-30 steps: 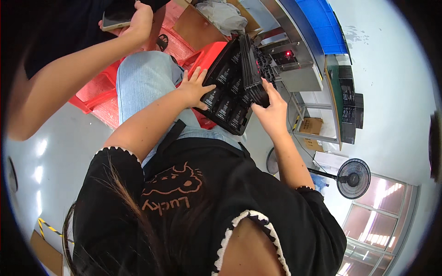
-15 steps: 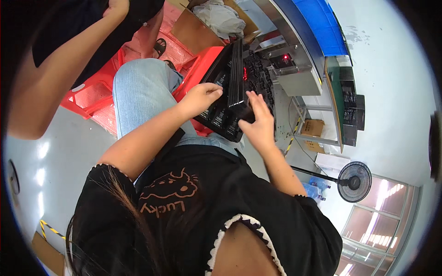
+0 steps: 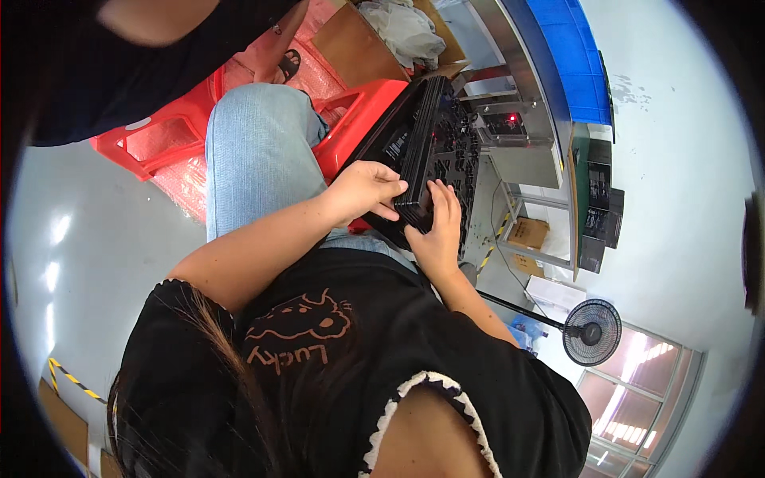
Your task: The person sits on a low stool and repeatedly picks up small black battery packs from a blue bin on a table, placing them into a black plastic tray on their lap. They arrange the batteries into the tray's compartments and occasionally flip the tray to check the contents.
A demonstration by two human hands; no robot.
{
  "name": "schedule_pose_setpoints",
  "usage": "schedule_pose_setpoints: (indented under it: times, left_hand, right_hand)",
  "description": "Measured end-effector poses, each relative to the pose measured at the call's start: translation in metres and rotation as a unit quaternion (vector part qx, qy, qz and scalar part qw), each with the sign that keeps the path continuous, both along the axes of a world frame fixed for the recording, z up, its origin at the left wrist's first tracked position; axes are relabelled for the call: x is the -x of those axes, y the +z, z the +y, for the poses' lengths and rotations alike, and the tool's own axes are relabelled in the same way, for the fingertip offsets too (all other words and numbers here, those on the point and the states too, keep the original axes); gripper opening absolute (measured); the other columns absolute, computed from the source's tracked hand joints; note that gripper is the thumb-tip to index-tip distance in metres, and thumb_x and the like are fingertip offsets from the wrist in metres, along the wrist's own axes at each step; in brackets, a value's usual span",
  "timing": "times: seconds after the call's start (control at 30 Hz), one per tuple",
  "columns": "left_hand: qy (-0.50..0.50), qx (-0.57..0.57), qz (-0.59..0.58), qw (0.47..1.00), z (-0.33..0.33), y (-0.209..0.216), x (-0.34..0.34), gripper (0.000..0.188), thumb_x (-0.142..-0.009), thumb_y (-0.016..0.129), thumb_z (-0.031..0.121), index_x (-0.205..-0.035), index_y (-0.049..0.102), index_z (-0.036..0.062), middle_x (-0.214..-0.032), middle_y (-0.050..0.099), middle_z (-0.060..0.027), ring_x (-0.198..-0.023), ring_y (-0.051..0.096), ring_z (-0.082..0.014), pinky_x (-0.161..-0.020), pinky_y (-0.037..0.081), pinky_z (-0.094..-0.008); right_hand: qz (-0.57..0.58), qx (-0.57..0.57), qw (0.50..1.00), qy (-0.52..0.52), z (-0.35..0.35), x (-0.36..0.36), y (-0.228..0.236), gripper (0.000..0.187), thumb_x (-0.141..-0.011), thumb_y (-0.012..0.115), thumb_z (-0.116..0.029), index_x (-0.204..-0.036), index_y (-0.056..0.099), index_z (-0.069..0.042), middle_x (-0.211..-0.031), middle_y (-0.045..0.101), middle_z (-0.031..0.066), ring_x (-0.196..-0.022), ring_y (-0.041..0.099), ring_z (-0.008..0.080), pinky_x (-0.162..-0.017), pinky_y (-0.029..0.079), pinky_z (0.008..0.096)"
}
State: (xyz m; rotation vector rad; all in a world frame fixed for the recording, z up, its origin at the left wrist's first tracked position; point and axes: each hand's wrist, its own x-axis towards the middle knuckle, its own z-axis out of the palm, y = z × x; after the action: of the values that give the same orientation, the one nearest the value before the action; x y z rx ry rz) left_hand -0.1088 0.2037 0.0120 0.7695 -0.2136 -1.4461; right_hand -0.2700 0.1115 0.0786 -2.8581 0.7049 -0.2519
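Observation:
A stack of thin, glossy black trays (image 3: 420, 159) stands tilted over my lap, its layered edges toward me. My left hand (image 3: 368, 193) has its thumb and fingers closed at the near left edge of the stack. My right hand (image 3: 440, 227) presses the near right corner, fingers on the face and thumb at the lower edge. Left of and beneath the stack lies another black tray (image 3: 381, 155) with pale printed marks. To the right is a black moulded surface (image 3: 458, 171) with many small dark shapes, too small to make out.
A red stool (image 3: 362, 107) stands beyond my knee, another red stool (image 3: 151, 151) at the left by a seated person in black (image 3: 183, 72). A metal bench (image 3: 518, 147) with a red light rises at the right. A black fan (image 3: 591, 332) and an open carton (image 3: 351, 44) are nearby.
My left hand has moved right and lower, onto the near edge of the stack. My right hand has come lower and closed in on its corner. The view has shifted slightly.

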Motion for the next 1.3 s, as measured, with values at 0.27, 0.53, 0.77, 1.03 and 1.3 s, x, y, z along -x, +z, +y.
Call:
schedule_pose_setpoints:
  times: [0.27,0.53,0.77,1.03,1.3]
  left_hand:
    - [0.051,-0.164,-0.614,0.770,-0.003,-0.056,-0.030,0.033,-0.084,0.065,0.021,-0.103,0.065,-0.0064,-0.097,0.066,-0.0262,-0.092,0.067,-0.0361,-0.082,0.054,-0.0438]
    - [-0.129,-0.180,-0.625,0.749,-0.017,-0.068,-0.030,0.036,-0.082,0.069,0.025,-0.095,0.065,-0.0074,-0.101,0.062,-0.0311,-0.097,0.063,-0.0431,-0.089,0.051,-0.0454]
    - [-0.104,-0.146,-0.648,0.740,-0.010,-0.056,-0.026,0.036,-0.079,0.072,0.025,-0.093,0.065,-0.0074,-0.099,0.062,-0.0296,-0.094,0.064,-0.0420,-0.086,0.052,-0.0458]
    - [-0.082,-0.160,-0.653,0.736,-0.010,-0.043,-0.027,0.037,-0.071,0.071,0.018,-0.095,0.065,-0.0094,-0.103,0.061,-0.0307,-0.093,0.066,-0.0413,-0.084,0.055,-0.0436]
    - [-0.095,-0.161,-0.616,0.765,-0.012,-0.055,-0.043,0.034,-0.073,0.067,0.023,-0.084,0.065,-0.0091,-0.092,0.065,-0.0317,-0.091,0.068,-0.0359,-0.084,0.054,-0.0426]
  right_hand:
    - [-0.009,-0.039,0.999,-0.033,-0.015,-0.011,0.044,0.073,-0.063,0.067,0.001,-0.133,0.050,-0.005,-0.136,0.053,0.0200,-0.133,0.043,0.0391,-0.110,0.037,0.0433]
    - [0.017,-0.100,0.991,-0.091,-0.046,-0.025,0.097,0.067,-0.062,0.063,0.001,-0.129,0.056,0.000,-0.117,0.064,0.0158,-0.108,0.062,0.0243,-0.097,0.045,0.0313]
    - [0.047,-0.124,0.984,-0.121,-0.057,-0.034,0.123,0.065,-0.062,0.063,-0.003,-0.127,0.058,0.002,-0.111,0.066,0.0147,-0.102,0.063,0.0204,-0.093,0.046,0.0286]
    - [0.037,-0.147,0.982,-0.113,-0.069,-0.037,0.131,0.063,-0.062,0.064,-0.004,-0.124,0.059,0.003,-0.110,0.067,0.0155,-0.102,0.063,0.0198,-0.094,0.045,0.0280]
    - [0.024,-0.063,0.998,-0.006,-0.036,-0.046,0.094,0.065,-0.061,0.065,-0.003,-0.125,0.056,0.000,-0.119,0.060,0.0179,-0.113,0.058,0.0344,-0.099,0.045,0.0387]
